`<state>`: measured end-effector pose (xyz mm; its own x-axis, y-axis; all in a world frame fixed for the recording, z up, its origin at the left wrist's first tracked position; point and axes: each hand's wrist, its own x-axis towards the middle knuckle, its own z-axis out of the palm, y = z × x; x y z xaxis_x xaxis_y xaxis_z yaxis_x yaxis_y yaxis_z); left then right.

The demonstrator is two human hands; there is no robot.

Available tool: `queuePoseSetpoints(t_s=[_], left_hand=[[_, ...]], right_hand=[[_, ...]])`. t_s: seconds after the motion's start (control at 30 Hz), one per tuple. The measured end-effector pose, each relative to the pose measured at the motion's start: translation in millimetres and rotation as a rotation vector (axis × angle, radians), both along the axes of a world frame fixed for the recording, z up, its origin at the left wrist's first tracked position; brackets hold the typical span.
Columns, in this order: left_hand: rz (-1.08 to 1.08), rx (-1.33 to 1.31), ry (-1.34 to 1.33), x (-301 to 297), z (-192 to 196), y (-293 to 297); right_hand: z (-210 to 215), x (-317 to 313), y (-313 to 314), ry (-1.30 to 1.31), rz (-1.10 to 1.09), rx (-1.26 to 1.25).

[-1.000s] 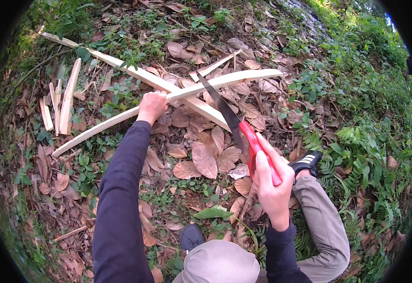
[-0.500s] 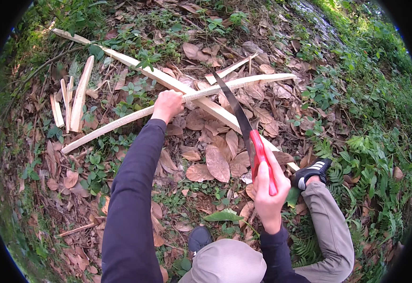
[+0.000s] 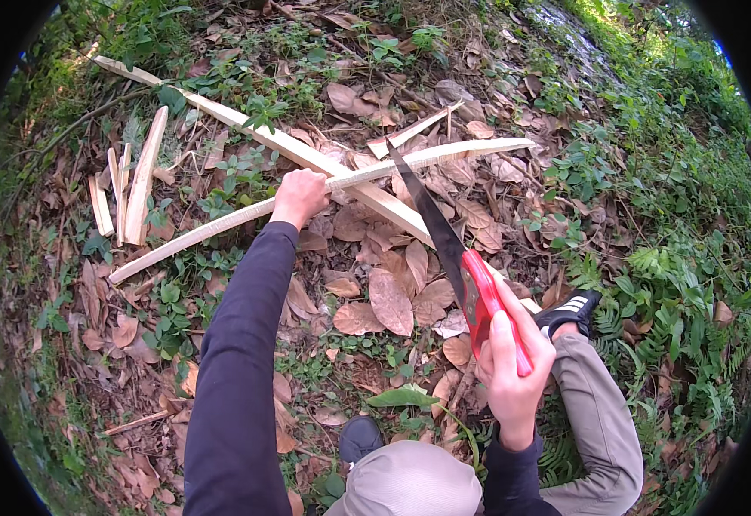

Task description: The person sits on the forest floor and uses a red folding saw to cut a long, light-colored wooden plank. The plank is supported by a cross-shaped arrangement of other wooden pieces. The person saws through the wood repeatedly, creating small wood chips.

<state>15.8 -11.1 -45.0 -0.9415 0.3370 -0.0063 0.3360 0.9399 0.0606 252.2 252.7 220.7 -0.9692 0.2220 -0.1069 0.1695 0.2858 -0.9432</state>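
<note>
My left hand (image 3: 301,196) is closed round a long pale wooden strip (image 3: 221,224), which lies slantwise across another long wooden strip (image 3: 393,209). My right hand (image 3: 514,361) grips the red handle of a hand saw (image 3: 436,219). Its dark blade slants up and to the left, with the tip near the upper strip, right of the crossing. Whether the teeth touch the wood I cannot tell. A shorter split piece of wood (image 3: 414,131) lies just beyond the crossing.
Several short wood pieces (image 3: 141,176) lie at the left. Dry brown leaves (image 3: 390,301) and green plants cover the ground. My shoe (image 3: 572,311) is at the right, near the lower strip's end. A grey cap (image 3: 414,482) shows at the lower edge.
My right hand and the saw have drawn back toward me and slightly right. My left hand stays on the strip, with only a slight shift in view.
</note>
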Motion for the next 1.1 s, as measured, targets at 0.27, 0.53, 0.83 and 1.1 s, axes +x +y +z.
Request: queuePoseSetpoints(t_s=[0.27,0.53,0.83,1.1], left_hand=[[-0.006,0.005,-0.02,3.4,8.4,-1.7],[-0.014,0.02,-0.015,-7.5,5.7,-2.5],[-0.03,0.04,0.038,-12.2,2.4,-2.7],[-0.055,0.027,0.052,0.2,1.0,-1.4]], right_hand=[[0.6,-11.9,3.7,0.028,0.04,0.033],[5.9,-45.4,11.6,-0.002,0.075,0.046],[9.2,-52.0,15.4,-0.007,0.085,0.045],[-33.5,-50.1,-7.0,0.151,0.067,0.137]])
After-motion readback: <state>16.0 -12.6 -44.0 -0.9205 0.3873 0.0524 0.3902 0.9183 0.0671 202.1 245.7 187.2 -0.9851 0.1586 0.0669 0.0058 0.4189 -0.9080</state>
